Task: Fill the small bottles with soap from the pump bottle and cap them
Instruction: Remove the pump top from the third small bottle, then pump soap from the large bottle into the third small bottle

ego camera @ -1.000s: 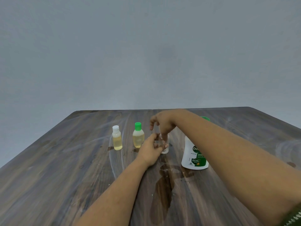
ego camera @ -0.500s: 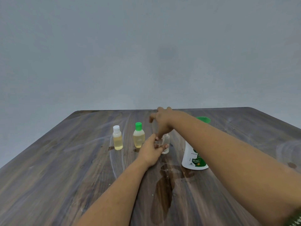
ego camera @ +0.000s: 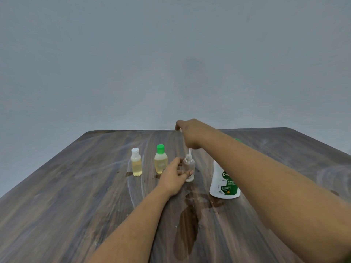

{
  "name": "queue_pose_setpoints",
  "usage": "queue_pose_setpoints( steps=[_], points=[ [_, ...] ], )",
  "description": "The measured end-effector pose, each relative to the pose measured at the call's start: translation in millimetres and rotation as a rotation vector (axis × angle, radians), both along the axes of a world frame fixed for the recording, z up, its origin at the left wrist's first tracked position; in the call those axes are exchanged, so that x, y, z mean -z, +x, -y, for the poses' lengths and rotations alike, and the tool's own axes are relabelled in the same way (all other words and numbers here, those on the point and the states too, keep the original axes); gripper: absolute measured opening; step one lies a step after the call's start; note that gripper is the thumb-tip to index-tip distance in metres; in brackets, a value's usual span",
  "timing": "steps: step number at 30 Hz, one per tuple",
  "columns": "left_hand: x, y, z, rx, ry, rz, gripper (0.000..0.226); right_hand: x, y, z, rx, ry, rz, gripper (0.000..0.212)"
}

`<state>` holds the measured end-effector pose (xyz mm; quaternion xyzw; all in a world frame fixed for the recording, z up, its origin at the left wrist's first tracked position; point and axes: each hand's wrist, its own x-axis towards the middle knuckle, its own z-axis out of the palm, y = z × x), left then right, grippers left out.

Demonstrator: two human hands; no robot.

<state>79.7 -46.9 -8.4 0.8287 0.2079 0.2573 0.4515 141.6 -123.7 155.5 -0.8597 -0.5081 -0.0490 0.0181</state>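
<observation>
Well to the left of the fingers stand two small bottles already holding yellowish soap and capped: the white-capped bottle (ego camera: pixel 136 162) and, nearer the hands, the green-capped bottle (ego camera: pixel 160 159), both upright on the wooden table (ego camera: pixel 57 205). Just right of the green-capped one, the left hand (ego camera: pixel 175 176) grips the clear small bottle (ego camera: pixel 188 168), fingers and thumb curled round its body and steadying it upright on the tabletop. Directly above it the right hand (ego camera: pixel 190 134) pinches the top of a pale sprayer cap whose stem (ego camera: pixel 189 151) hangs from the fingertips down to the bottle's mouth; whether the stem is being drawn out or put in cannot be told. The bottle looks clear, so this seems to be the uncapping step before filling. Right of both hands, partly behind the right forearm, stands the pump bottle (ego camera: pixel 224 184). A dark wet stain (ego camera: pixel 187 224) lies nearer the person than the fingers. The next move probably calls for setting the cap aside and bringing the open mouth under the pump's nozzle without tipping it.
</observation>
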Motion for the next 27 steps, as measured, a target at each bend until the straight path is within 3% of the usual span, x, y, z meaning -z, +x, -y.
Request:
queue_pose_setpoints(
  steps=[6, 12, 15, 19, 27],
  points=[
    [-2.4, -8.4, 0.8, -0.02, 0.053, -0.016, 0.028, -33.3, -2.8, 26.4, 0.031, 0.191, 0.071, 0.023],
    [-11.0, -29.7, -8.0, -0.117, 0.165, 0.025, 0.035, 8.6, -28.2, 57.4, 0.009, 0.32, -0.086, 0.02],
    [-15.8, -41.3, -12.3, -0.132, 0.185, 0.072, 0.043, 68.7, -49.6, 61.6, -0.04, 0.186, -0.086, 0.022],
    [-13.5, -50.3, -18.8, -0.151, 0.242, 0.037, 0.038, 125.9, -44.8, 57.5, 0.018, 0.141, -0.128, 0.026],
    [-14.1, -53.1, -20.9, -0.163, 0.24, 0.05, 0.035, 155.0, -15.3, 38.7, -0.051, 0.092, -0.272, 0.046]
  ],
)
